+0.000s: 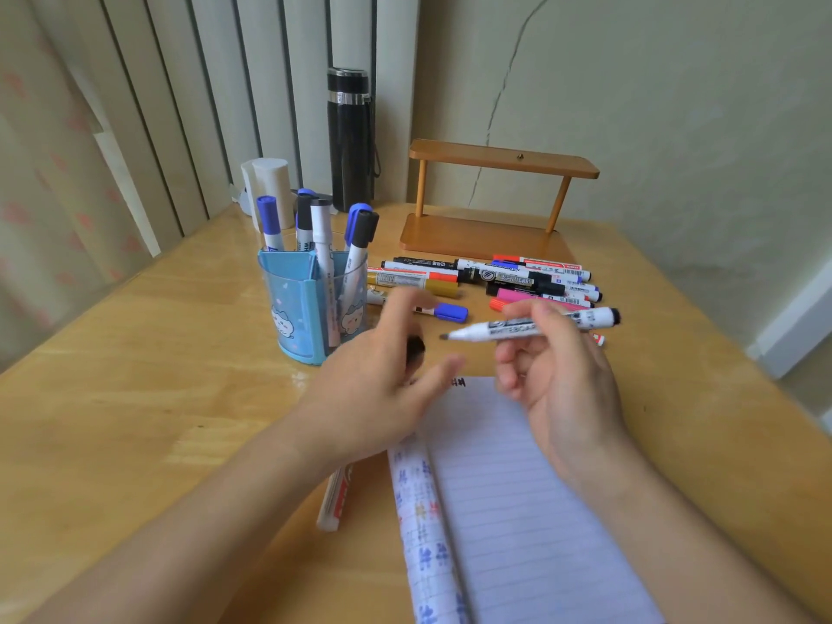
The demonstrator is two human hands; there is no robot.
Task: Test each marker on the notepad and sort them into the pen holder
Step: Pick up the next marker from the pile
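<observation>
The light wooden table carries a blue plastic pen holder. Loose mixed-colour markers lie right of it, a lined white notepad lies nearer the camera, and a black cylindrical flask stands behind it.

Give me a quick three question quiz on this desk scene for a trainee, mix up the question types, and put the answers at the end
1. True or false: the marker held in the right hand has its tip uncovered.
2. Where does the pen holder stand? A, on the wooden shelf. B, on the table, left of the loose markers. C, on the notepad.
3. Short answer: what tall dark thing stands at the far edge of the table, by the wall?

Key: 1 true; 2 B; 3 the black bottle.
</observation>
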